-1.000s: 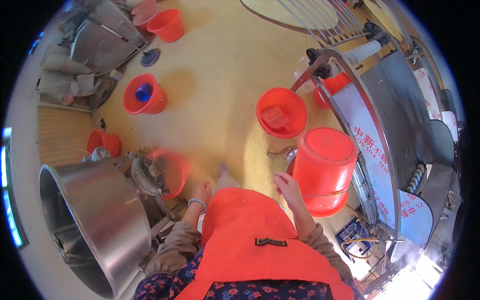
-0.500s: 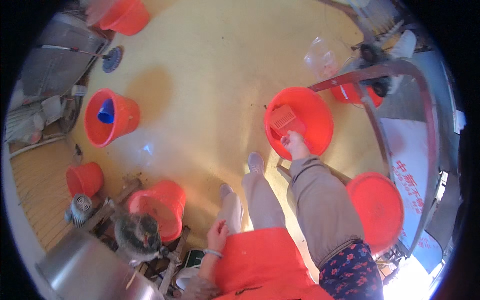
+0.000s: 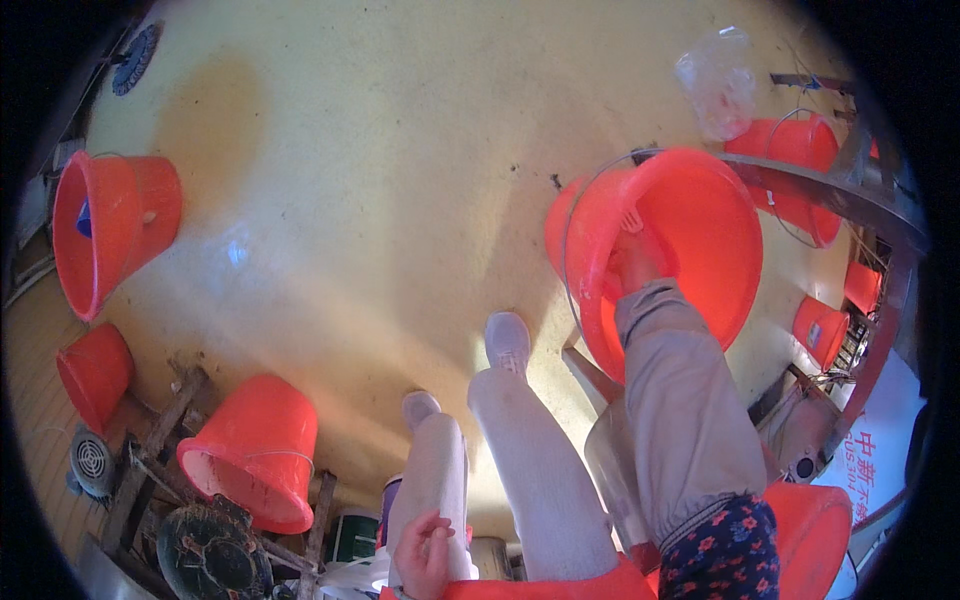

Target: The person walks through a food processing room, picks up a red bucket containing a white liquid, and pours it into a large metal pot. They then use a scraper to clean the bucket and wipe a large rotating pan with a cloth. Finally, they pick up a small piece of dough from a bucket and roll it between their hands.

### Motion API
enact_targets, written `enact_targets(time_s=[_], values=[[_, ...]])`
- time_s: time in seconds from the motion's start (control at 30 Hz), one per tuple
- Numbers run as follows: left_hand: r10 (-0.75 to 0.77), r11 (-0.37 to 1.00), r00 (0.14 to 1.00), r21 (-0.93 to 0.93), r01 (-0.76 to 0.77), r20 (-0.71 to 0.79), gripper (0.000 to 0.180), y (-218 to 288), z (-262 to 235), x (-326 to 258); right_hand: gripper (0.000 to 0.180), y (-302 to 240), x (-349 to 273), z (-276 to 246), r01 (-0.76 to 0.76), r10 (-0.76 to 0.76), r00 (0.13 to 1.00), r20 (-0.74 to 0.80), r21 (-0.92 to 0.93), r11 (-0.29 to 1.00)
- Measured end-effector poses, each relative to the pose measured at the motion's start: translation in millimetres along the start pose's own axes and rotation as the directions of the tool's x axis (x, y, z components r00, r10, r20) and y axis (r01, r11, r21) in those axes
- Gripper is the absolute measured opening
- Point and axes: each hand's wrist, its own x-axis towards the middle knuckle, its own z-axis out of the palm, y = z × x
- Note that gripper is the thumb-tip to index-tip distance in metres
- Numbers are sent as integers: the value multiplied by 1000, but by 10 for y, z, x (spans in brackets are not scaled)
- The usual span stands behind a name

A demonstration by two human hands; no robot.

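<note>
My right hand (image 3: 632, 266) reaches down into a large red bucket (image 3: 735, 235) with a wire handle. Its fingers are closed on a red plastic scoop (image 3: 658, 250) whose slotted part (image 3: 631, 220) shows just past them. Most of the scoop is hidden by the hand and sleeve, and I cannot tell whether it touches the bucket's wall. My left hand (image 3: 424, 556) hangs before my thigh, fingers curled in, with nothing visible in it.
More red buckets stand left (image 3: 130, 215), lower left (image 3: 275, 430) and beyond a dark metal frame (image 3: 830, 190) on the right. A clear plastic bag (image 3: 722, 85) lies on the floor. Motor-driven machinery (image 3: 205, 555) sits lower left. A red round lid or bucket (image 3: 815, 535) is near my right elbow.
The view has shifted closer over the bucket. My right hand has gone deeper into it with the scoop, which is now more hidden. My left hand stays curled.
</note>
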Motion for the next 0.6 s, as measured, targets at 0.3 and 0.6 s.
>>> enact_targets(time_s=[0.3,0.6], values=[[44,999,997,9,-45,59,25,24,78,-92,18,-145,91,-166,210,-416,713,-564,-394,895],[221,951,951,171,-260,215,25,399,-204,-920,6,39,-2755,1085,468,-232,799,-555,331,819]])
